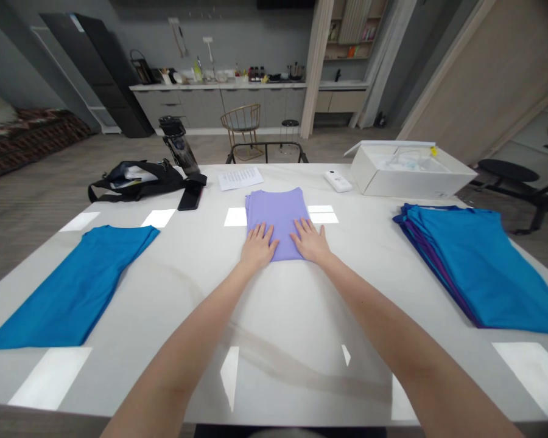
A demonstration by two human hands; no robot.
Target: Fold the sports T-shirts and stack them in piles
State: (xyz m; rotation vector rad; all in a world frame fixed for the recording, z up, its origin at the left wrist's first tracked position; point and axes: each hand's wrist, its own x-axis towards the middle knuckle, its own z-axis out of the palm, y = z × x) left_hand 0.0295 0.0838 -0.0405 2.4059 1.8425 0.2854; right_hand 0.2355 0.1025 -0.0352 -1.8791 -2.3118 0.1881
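A light purple folded garment (pixel 276 210) lies flat in the middle of the white table (pixel 274 304). My left hand (pixel 258 246) rests palm down on its near left corner, fingers spread. On the near right part of the same cloth lies my right hand (pixel 310 241), also flat with its fingers apart. Neither hand grips the fabric. Off to the left is a blue folded garment (pixel 80 286). On the right sits a stack of folded garments (pixel 488 267), blue on top, with purple and darker blue edges showing beneath.
Toward the back left are a black bag (pixel 141 182), a dark bottle (pixel 180 146) and a phone (pixel 191 196). A printed sheet (pixel 241 177) and a small white device (pixel 338 181) lie beyond the garment. An open white box (pixel 402 176) stands at the back right.
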